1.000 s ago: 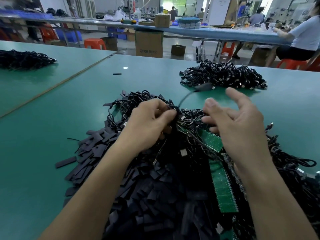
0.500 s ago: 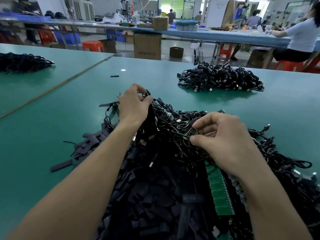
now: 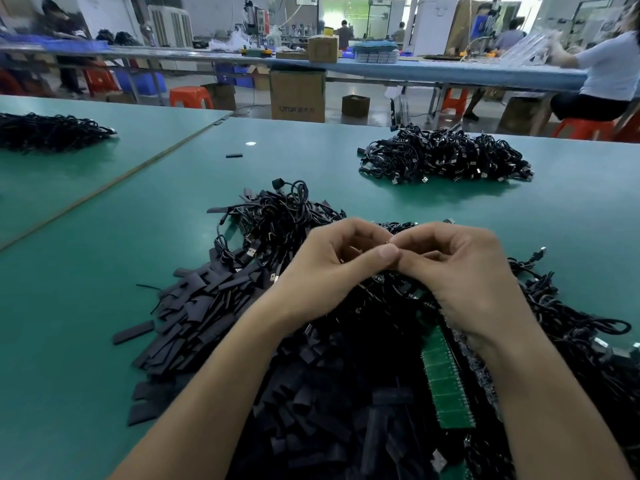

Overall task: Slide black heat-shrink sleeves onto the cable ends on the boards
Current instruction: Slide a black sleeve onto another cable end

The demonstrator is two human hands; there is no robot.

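Pinching a tiny piece (image 3: 391,241), left hand (image 3: 332,268) and right hand (image 3: 460,268) meet; a slack grip could drop it among sleeves (image 3: 194,306).

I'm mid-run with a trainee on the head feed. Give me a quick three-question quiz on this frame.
1. True or false: the left hand and right hand meet fingertip to fingertip above the near cable heap.
2. The pile of loose black sleeves lies: A, on the left hand's side; B, on the right hand's side; C, beyond both hands.
3. Which wrist is nearest the green board strip?
Key: 1 true; 2 A; 3 the right.
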